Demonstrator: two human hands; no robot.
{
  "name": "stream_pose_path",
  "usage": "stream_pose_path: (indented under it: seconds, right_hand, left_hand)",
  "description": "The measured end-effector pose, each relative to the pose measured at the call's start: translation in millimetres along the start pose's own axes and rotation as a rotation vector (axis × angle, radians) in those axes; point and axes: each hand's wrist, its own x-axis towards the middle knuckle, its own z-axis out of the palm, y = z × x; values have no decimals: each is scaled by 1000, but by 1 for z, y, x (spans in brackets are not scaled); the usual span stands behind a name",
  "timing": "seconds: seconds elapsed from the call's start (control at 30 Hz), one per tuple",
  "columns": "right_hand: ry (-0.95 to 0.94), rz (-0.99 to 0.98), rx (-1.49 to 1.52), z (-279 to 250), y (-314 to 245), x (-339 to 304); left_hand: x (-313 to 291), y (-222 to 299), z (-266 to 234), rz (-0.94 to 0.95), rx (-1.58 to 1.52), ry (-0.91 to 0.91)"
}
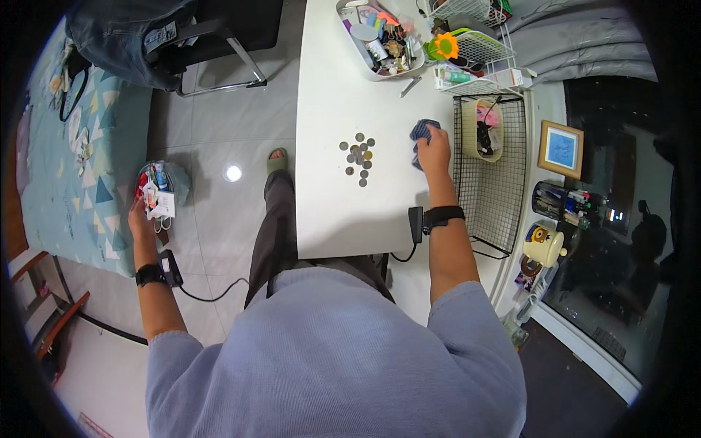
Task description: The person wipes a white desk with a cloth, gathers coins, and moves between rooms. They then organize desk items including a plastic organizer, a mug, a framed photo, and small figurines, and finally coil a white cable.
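Observation:
On the white table (350, 226), my right hand (436, 152) is closed on a dark blue striped cloth (421, 132), which pokes out crumpled past my fingers. A loose cluster of coins (358, 157) lies to the left of it, several silver and one yellowish. My left hand (136, 219) hangs low on the far left, off the table. It is at the near side of a small waste bin (175, 182) with a clear liner, full of wrappers and white packaging (162, 203). Whether its fingers grip anything is hard to make out.
A tray of small items (418, 62) stands at the table's back. White wire racks (478, 51), a black wire basket (496, 197) with a cream bin (499, 131), and a cream mug (544, 247) line the right. A bed (87, 182) and chair (248, 44) are left.

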Motion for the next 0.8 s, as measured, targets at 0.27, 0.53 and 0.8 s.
stream_pose_path:
  seconds: [0.27,0.53,0.8]
  right_hand:
    - [126,-224,-231,41,-8,43]
    - [-190,-346,34,-5,-56,-59]
    - [536,208,-307,-167,86,102]
  left_hand:
    - [-50,-38,109,5,167,-350]
    - [-141,-31,251,94,357,-723]
    - [-161,-19,287,139,385,-812]
